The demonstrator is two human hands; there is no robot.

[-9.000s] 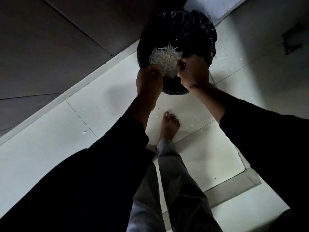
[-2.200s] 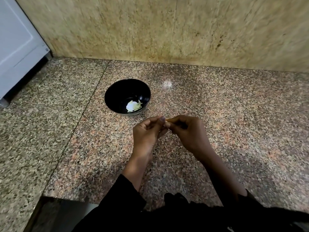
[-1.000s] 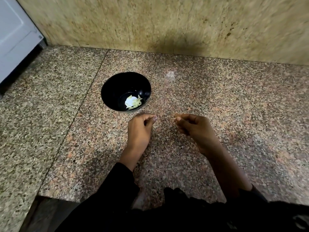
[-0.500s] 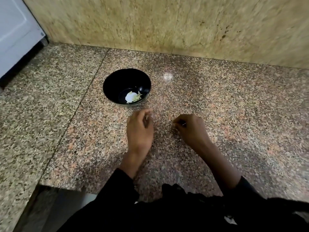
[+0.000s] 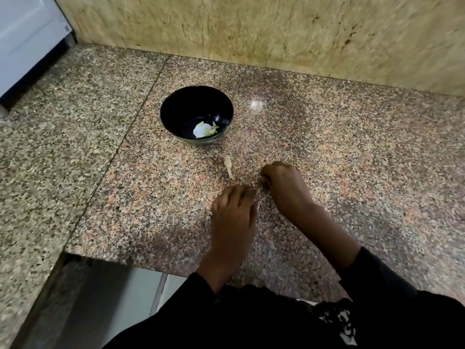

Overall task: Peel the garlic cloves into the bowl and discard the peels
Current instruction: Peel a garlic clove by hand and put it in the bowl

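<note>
A black bowl (image 5: 176, 109) stands on the granite counter with pale peeled garlic (image 5: 203, 129) at its bottom. A thin loose garlic peel (image 5: 228, 167) lies on the counter just in front of the bowl. My left hand (image 5: 234, 215) lies palm down below that peel, fingers loosely extended and blurred, holding nothing. My right hand (image 5: 284, 182) rests on the counter to the right of the peel. Its fingers are curled under, and I see nothing in them.
The granite counter (image 5: 352, 159) runs back to a beige stone wall (image 5: 276, 28). A white appliance (image 5: 25, 34) stands at the far left. The counter's front edge (image 5: 125, 260) is near my body, with floor below it.
Earlier I dropped peels into a black bin, then worked a clove at the counter with both hands. In the last second the hands parted, a peel came to lie on the counter, and my left hand drew back.
</note>
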